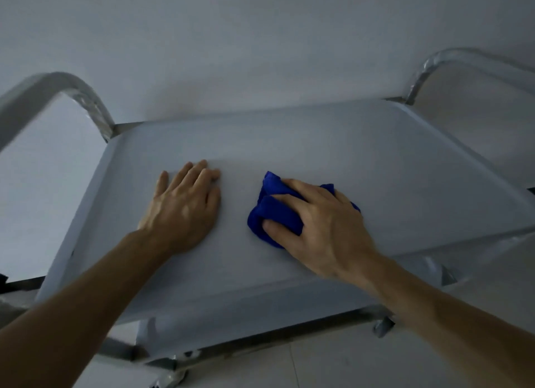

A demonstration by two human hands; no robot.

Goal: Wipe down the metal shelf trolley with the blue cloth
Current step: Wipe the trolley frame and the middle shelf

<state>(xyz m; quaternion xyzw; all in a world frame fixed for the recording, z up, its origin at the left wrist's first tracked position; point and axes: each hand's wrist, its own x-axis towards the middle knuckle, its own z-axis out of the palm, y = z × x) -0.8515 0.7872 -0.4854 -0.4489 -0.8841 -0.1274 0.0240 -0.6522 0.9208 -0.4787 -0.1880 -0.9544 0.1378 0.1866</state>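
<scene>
Top shelf of the metal shelf trolley [318, 144], seen from above in dim light, with both hands resting on its flat tray surface. The right hand [324, 225] lies over a bunched blue cloth [275, 211], fingers [282, 198] curled around its folds and pressing it onto the shelf, near the middle and somewhat toward the near edge. The left hand [185, 205] lies palm-down and flat just beside it on the left, fingers together and holding nothing — judged to be steadying the trolley against rolling on its castors [382, 327]. Tubular handles rise at the far-left corner [72, 89] and the far-right corner [443, 60]; a lower shelf [231, 329] shows beneath the near edge.

Step in hand: wiping the top shelf, with the cloth around the centre. No visible streaks mark which areas are done, so progress cannot be read from the surface. The next move likely calls for sweeping the cloth outward toward the right edge and the far corners under even downward pressure — keeping the wad flat enough to reach into the raised rim — then the handles and the lower shelf.
</scene>
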